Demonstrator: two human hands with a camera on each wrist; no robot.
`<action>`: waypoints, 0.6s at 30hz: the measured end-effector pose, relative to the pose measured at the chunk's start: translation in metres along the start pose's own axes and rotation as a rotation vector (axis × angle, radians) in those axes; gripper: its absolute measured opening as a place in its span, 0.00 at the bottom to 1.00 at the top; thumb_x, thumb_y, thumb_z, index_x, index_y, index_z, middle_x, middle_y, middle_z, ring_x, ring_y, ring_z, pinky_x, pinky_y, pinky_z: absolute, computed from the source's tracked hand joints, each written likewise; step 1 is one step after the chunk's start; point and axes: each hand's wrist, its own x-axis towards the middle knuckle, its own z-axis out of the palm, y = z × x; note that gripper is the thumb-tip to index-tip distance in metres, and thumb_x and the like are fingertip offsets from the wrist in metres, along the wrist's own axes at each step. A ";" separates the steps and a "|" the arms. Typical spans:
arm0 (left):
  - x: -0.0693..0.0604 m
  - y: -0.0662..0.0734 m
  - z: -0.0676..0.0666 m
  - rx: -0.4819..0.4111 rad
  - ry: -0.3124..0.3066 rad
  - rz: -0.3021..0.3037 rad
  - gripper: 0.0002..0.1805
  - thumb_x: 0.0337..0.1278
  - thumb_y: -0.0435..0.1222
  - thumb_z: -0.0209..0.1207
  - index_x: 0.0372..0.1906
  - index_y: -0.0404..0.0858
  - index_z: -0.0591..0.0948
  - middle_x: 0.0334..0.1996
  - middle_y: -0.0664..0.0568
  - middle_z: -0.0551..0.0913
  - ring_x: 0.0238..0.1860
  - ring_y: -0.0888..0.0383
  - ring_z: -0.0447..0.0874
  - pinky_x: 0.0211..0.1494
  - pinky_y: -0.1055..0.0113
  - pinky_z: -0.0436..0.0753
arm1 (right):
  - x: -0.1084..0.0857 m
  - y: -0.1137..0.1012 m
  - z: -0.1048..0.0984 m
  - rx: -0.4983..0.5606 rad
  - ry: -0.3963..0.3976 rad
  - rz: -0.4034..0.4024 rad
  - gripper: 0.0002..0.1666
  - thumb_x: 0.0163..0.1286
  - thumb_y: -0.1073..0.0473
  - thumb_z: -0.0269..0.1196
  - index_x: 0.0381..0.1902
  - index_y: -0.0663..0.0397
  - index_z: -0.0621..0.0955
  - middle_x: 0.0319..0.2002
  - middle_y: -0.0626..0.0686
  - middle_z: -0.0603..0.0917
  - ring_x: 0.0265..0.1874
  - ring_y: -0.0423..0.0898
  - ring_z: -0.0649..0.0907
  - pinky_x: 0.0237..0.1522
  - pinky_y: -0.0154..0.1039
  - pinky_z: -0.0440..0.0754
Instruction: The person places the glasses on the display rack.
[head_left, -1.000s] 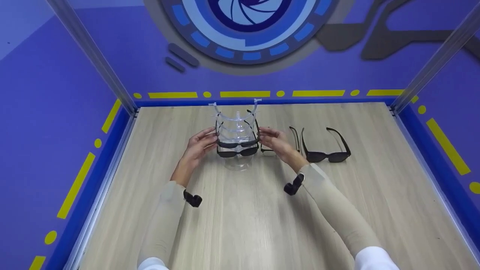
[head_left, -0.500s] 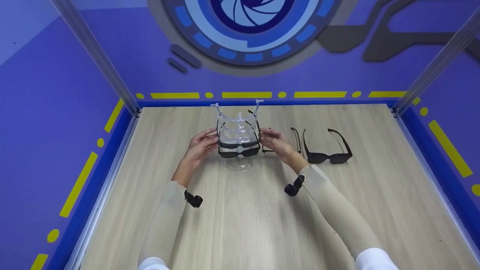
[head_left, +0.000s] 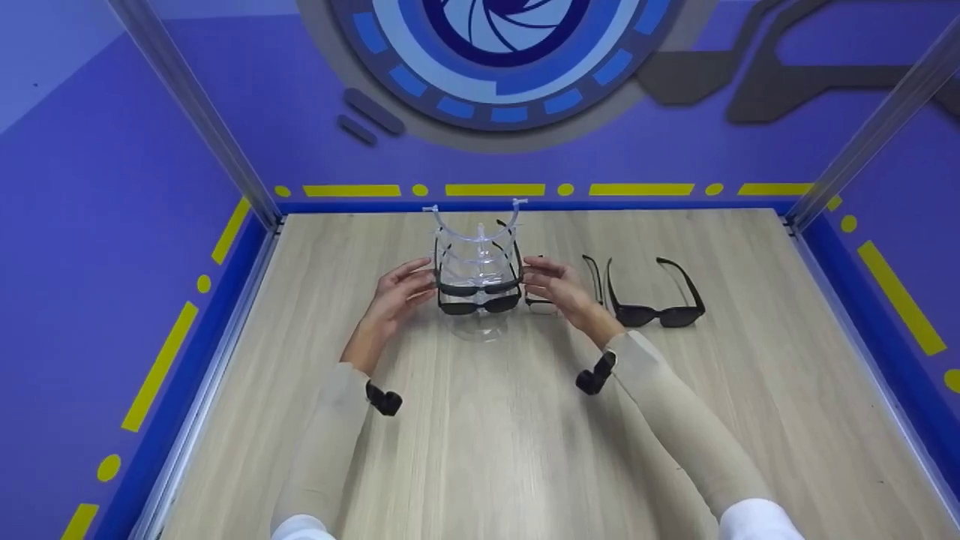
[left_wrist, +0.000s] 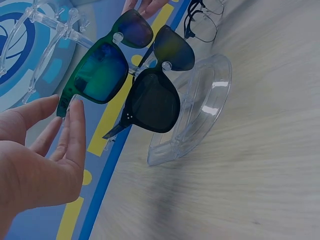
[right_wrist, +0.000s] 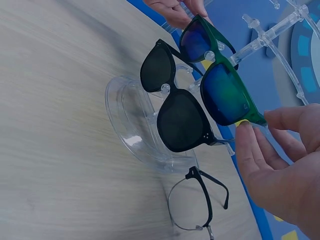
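Observation:
Two pairs of sunglasses hang one above the other on a clear plastic display stand (head_left: 480,330). The upper, green-framed sunglasses (right_wrist: 227,92) have mirrored blue-green lenses. Below them sit the black sunglasses (left_wrist: 152,100). My left hand (head_left: 394,296) is beside the left end of the green pair, fingers loosely extended. On the other side, my right hand (head_left: 559,289) is at the right end, its thumb and fingers spread around the corner. In the head view a narrow gap shows between each hand's fingertips and the frame; the wrist views do not settle whether they touch.
Thin-rimmed eyeglasses (right_wrist: 190,205) lie on the wooden table (head_left: 480,450) right of the stand, partly behind my right hand in the head view. Further right lie large black sunglasses (head_left: 658,315), arms unfolded. The stand's upper rungs (head_left: 476,238) hold nothing. Blue-purple panels (head_left: 480,169) enclose the back and sides.
Both hands have eased slightly outward from the green sunglasses, the right hand more visibly. The glasses stay in place on the stand. The head view has shifted slightly.

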 end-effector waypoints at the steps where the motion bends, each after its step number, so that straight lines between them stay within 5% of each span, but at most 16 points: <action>1: -0.002 0.000 -0.001 0.025 0.008 -0.001 0.24 0.69 0.29 0.61 0.68 0.35 0.76 0.43 0.57 0.89 0.43 0.62 0.88 0.51 0.69 0.88 | -0.001 0.000 -0.001 -0.004 0.001 0.005 0.29 0.74 0.73 0.56 0.71 0.73 0.68 0.61 0.65 0.80 0.46 0.39 0.86 0.63 0.41 0.83; 11: -0.020 -0.003 -0.023 0.174 0.041 0.020 0.22 0.70 0.35 0.62 0.66 0.35 0.77 0.52 0.48 0.86 0.45 0.61 0.86 0.49 0.71 0.87 | -0.016 0.001 -0.022 -0.131 -0.046 0.047 0.28 0.80 0.65 0.53 0.74 0.65 0.67 0.69 0.69 0.74 0.61 0.52 0.83 0.67 0.44 0.80; 18: -0.031 -0.014 -0.034 0.177 0.036 -0.010 0.23 0.71 0.35 0.61 0.66 0.33 0.76 0.51 0.48 0.86 0.45 0.61 0.86 0.49 0.69 0.87 | -0.032 0.007 -0.046 -0.093 -0.092 0.040 0.29 0.79 0.68 0.52 0.74 0.71 0.64 0.57 0.57 0.84 0.57 0.49 0.85 0.68 0.48 0.79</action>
